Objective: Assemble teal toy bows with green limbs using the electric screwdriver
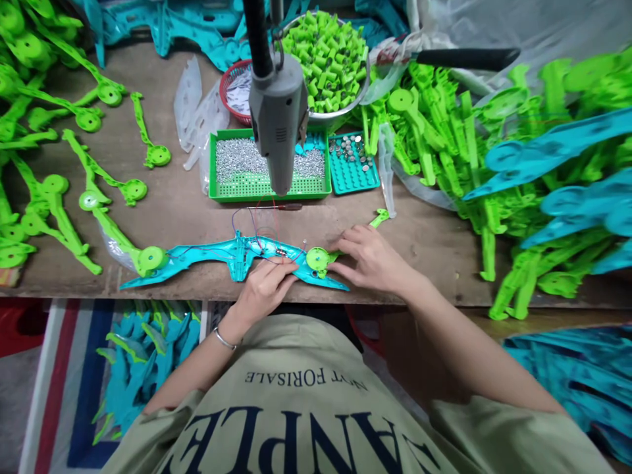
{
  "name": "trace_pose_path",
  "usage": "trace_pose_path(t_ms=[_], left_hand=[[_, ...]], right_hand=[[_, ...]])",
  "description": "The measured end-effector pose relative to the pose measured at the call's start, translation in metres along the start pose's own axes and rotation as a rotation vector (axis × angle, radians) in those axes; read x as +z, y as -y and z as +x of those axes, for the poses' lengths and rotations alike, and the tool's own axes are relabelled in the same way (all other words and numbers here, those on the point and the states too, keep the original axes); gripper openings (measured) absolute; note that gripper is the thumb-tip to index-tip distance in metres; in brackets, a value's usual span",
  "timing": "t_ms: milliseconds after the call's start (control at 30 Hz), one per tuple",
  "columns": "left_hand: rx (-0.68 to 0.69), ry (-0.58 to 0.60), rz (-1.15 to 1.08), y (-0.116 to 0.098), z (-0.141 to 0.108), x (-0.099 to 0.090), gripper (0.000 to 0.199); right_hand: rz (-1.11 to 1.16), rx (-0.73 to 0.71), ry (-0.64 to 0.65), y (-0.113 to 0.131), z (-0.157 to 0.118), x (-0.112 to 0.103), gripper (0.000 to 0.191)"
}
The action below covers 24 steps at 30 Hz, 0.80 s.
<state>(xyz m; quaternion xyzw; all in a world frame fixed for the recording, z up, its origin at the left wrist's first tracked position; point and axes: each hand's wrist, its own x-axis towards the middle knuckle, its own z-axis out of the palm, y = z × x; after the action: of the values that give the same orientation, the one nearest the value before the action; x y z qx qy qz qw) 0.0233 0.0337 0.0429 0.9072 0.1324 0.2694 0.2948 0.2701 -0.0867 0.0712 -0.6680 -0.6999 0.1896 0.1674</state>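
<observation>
A blue bow-shaped plastic shell (207, 255) lies along the table's near edge, with thin red and blue wires over its middle. My left hand (266, 286) is closed on the shell's lower edge, right of its centre, fingertips near the wires. At the shell's right end sits a green part with a round disc (317, 259). My right hand (372, 259) grips that green part's arm between thumb and fingers. Another green arm with a disc (152, 259) is at the shell's left end. Above hangs a grey electric screwdriver (279, 112), not touched by either hand.
Behind the shell are a green tray of screws (269, 187), a blue tray of metal discs (353, 164) and a bowl of green pieces (323, 62). Green parts (444, 131) pile up at right, more at left. A thin red-handled screwdriver (291, 207) lies behind the shell.
</observation>
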Motion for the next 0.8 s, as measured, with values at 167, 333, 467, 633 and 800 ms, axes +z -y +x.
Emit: trace_pose_path(t_ms=[167, 333, 467, 633, 800], left_hand=[[-0.142, 0.021, -0.222, -0.017, 0.009, -0.016, 0.036], [-0.163, 0.115, -0.485, -0.031, 0.026, -0.021, 0.068], [-0.121, 0.161, -0.457, -0.032, 0.039, -0.009, 0.082], [-0.107, 0.178, -0.421, -0.038, 0.053, 0.005, 0.083], [-0.030, 0.069, -0.186, -0.043, 0.043, 0.020, 0.056]], right_hand=[[0.346, 0.126, -0.174, 0.013, -0.002, -0.008, 0.019], [1.007, 0.447, -0.059, 0.032, 0.000, -0.012, 0.033], [1.191, 0.512, -0.048, 0.037, 0.006, -0.007, 0.043], [1.158, 0.502, -0.105, 0.020, 0.012, -0.011, 0.048], [1.010, 0.499, -0.183, -0.017, 0.014, -0.023, 0.048]])
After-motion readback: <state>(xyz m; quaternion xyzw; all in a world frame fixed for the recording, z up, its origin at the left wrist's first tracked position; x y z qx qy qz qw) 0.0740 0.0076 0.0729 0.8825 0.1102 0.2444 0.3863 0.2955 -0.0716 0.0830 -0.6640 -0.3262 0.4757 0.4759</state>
